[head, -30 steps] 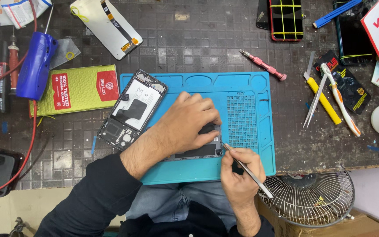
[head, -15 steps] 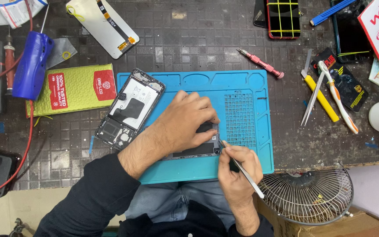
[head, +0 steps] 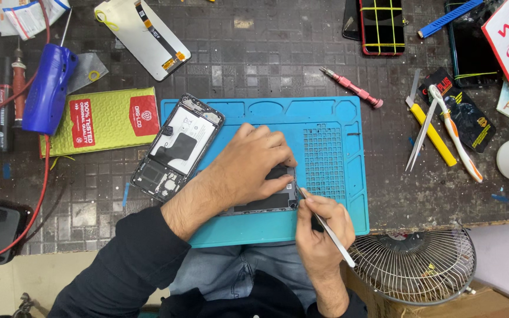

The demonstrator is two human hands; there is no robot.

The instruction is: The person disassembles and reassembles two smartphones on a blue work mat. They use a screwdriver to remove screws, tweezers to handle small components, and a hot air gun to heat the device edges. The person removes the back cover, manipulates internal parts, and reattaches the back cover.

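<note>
Dark tiled workbench with a blue repair mat (head: 325,126) at centre frame. Your left hand (head: 254,165) presses flat on the dark phone (head: 266,203) at the mat's lower centre; your right hand (head: 325,227) pinches metal tweezers (head: 328,231), tip touching the phone's right edge.

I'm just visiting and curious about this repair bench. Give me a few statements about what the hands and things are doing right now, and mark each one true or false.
1. The left hand presses down on a dark phone part lying on the blue mat. True.
2. The right hand holds a pink screwdriver. False: it holds metal tweezers; the pink screwdriver lies on the bench beyond the mat.
3. An opened phone frame lies at the mat's left edge. True.
4. The wire fan stands on the mat. False: it sits below the bench edge, right of the person's lap.
</note>
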